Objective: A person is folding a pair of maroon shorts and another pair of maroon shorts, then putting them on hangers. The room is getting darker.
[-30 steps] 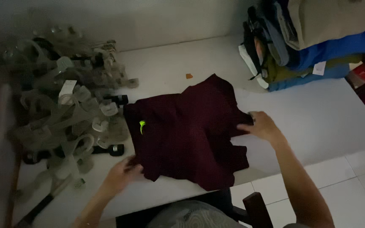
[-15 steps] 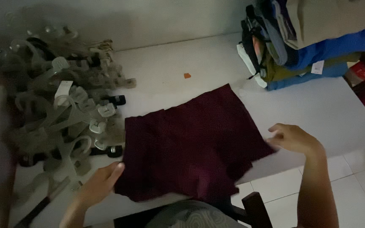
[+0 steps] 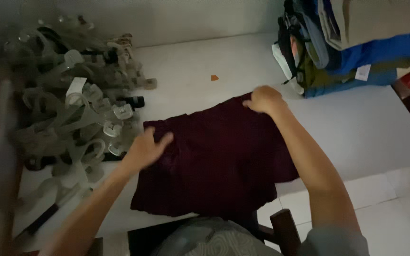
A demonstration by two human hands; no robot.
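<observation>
The left hand [image 3: 145, 149] is laid flat, fingers spread, on the near-left part of a dark maroon garment [image 3: 219, 161]; nothing is gripped by it. The right hand [image 3: 263, 100] is set on the garment's far edge, knuckles up and fingers curled down; whether cloth is pinched beneath it cannot be told. Both forearms are stretched forward from the bottom of the view, the right one crossing over the cloth's right side.

The garment is spread flat on a white table [image 3: 357, 128], its near edge hanging a little over the table's front.

To the left, a heap of clear plastic hangers [image 3: 72, 109] is piled on the table, just beside the garment; small white tags are seen among them. A small orange scrap [image 3: 214, 77] lies on the bare top beyond the garment. At the far right, a stack of folded clothes [image 3: 357, 42] in blue, olive and beige is seen, with a white rectangular label [image 3: 363, 72] hanging from its side.
</observation>
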